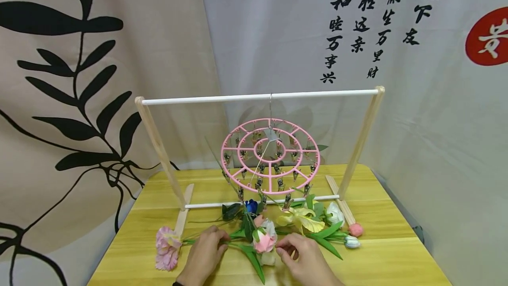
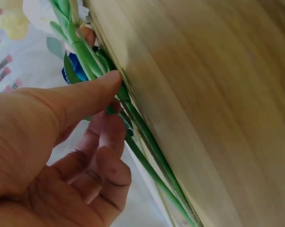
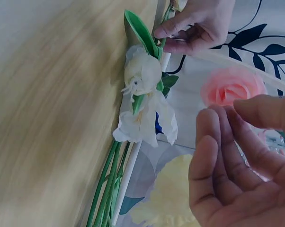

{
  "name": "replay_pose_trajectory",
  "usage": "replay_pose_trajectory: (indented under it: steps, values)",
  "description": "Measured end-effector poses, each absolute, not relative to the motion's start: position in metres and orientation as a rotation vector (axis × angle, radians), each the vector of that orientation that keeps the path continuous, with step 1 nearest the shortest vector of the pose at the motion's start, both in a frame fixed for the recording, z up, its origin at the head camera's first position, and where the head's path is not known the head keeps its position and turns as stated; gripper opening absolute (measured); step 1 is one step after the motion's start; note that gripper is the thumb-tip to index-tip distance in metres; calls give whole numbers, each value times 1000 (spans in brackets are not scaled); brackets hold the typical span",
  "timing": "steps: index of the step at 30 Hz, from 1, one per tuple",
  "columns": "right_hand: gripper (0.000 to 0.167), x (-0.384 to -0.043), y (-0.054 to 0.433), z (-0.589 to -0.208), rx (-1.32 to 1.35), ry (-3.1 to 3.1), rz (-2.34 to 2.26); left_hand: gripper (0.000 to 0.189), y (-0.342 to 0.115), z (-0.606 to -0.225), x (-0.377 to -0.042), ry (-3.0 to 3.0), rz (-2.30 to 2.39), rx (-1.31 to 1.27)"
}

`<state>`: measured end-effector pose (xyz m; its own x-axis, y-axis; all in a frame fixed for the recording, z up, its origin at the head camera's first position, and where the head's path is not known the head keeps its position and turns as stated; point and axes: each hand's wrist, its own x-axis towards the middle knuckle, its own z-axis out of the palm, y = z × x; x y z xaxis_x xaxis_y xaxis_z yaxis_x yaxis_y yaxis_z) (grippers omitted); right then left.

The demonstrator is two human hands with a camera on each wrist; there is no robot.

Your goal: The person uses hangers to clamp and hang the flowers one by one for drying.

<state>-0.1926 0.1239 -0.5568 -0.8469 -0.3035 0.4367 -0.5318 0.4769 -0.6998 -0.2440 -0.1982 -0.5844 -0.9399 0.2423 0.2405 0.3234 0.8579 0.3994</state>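
Note:
My left hand (image 1: 204,253) pinches a green flower stem (image 2: 88,59) between thumb and fingers, low over the table. My right hand (image 1: 303,257) has thumb and forefinger together at the right edge of a pink rose (image 1: 263,242), pinching its petals; the other fingers curl loosely. A white flower (image 3: 141,73) lies under the rose, beside long green leaves (image 1: 254,261). Behind the rose is a blue flower (image 1: 251,206); a yellow flower (image 1: 303,220) lies to its right. A pink-purple flower (image 1: 167,248) rests left of my left hand.
A pink round clip hanger (image 1: 270,192) with several metal clips hangs from the white bar (image 1: 206,99) of a wooden stand (image 1: 363,140). Its lower bar (image 1: 202,205) runs behind the flowers. White and pink buds (image 1: 356,230) lie to the right on the wooden table (image 1: 389,242).

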Motion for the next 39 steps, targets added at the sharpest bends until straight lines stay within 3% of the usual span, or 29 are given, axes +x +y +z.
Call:
replay_pose_trajectory:
  steps: [13,20,33,39]
  values:
    - [10,-188,110,-567,992,-2482,1178,22,-196,-581,-234,-2770,-673,-546]
    - [5,-187,104,-565,970,-2534,1228,22,-189,-568,-223,-2676,-645,-671]
    - [19,-186,103,-567,915,-2451,1093,22,-158,-547,-202,-2614,-624,-824]
    - [17,-189,108,-569,913,-2429,992,24,-145,-546,-196,-2583,-678,-874]
